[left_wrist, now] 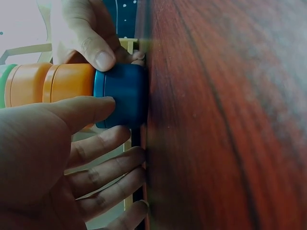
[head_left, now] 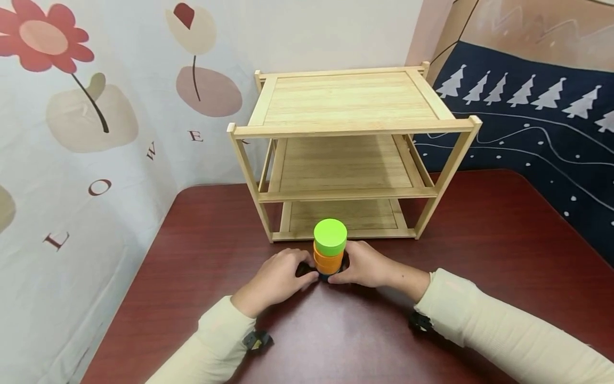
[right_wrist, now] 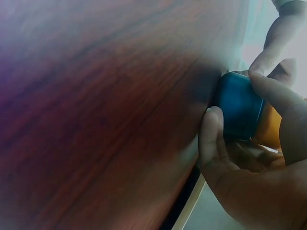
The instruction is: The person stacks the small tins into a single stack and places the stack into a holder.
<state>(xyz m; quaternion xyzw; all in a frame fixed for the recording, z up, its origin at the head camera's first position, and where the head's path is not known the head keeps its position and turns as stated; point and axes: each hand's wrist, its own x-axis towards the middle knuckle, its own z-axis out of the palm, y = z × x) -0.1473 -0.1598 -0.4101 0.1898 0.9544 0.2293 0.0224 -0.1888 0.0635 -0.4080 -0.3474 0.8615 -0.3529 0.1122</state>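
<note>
A stack of round pieces stands upright on the table just in front of the wooden rack. Its top is a green piece (head_left: 330, 234). Beneath are orange pieces (left_wrist: 69, 82), with a dark blue round piece (left_wrist: 122, 93) at the base on the tabletop. My left hand (head_left: 275, 277) is at the stack's left side, its thumb and index finger pinching the blue base while the other fingers spread near the table. From the right, my right hand (head_left: 369, 264) grips the same base; in the right wrist view its fingers (right_wrist: 211, 132) curl around the blue piece.
Behind the stack stands a three-tier wooden rack (head_left: 355, 129) with bare shelves. The dark red wooden table (head_left: 331, 330) extends around it. A printed cloth (head_left: 144, 106) hangs at the left and back, and a navy tree-patterned cloth (head_left: 527, 112) at the right.
</note>
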